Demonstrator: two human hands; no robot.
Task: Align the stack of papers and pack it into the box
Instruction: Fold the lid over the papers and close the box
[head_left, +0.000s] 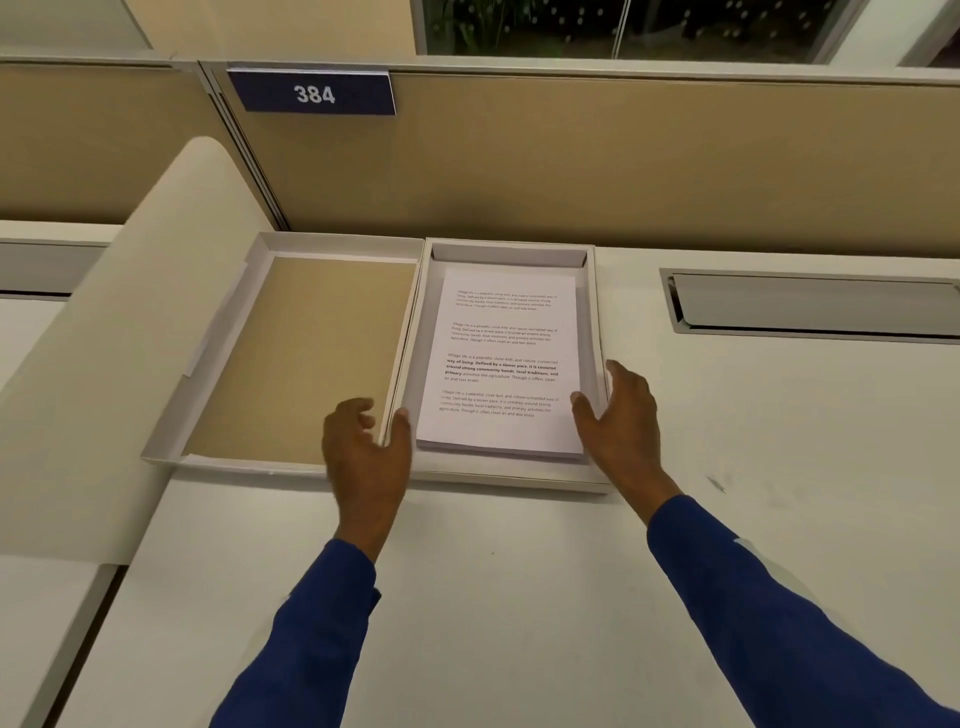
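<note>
A neat stack of printed white papers (501, 364) lies flat inside the shallow white box (597, 312) on the desk. The box's lid (311, 358), tan inside, lies open to the left of it. My left hand (366, 452) hovers at the box's near left wall, thumb touching the wall, fingers apart and holding nothing. My right hand (621, 415) is at the near right wall, thumb by the stack's right edge, fingers spread and holding nothing.
The white desk (467, 597) stretches toward me. A tan cubicle partition (623, 156) with a blue sign reading 384 (314, 93) rises behind the box. A cable slot (810, 306) is set in the desk at right. A cream curved divider (119, 338) stands at left.
</note>
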